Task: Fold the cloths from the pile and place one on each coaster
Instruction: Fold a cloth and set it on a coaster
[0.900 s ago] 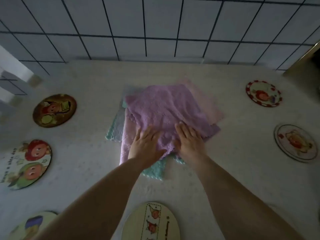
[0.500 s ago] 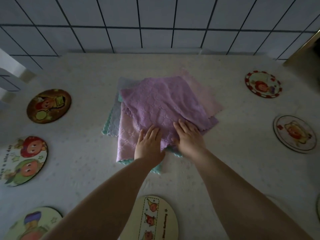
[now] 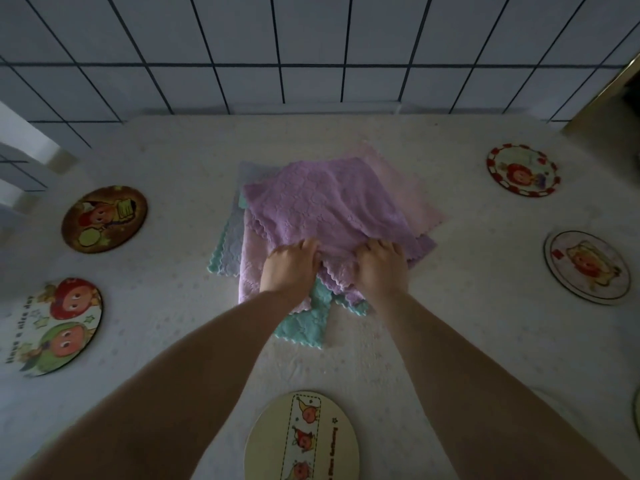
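Purple cloth (image 3: 332,209) topped the pile at table centre, and your left hand (image 3: 289,270) and right hand (image 3: 379,270) pinched its six o'clock edge, fingers curled. You looked set to fold: next, carry that edge toward twelve o'clock.

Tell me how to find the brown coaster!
Start at the pile of fluffy cloths mid-table and look left. The round dark-brown cartoon coaster lies nearest the tiled wall on that side. Every other coaster has a pale background; this one alone is brown.
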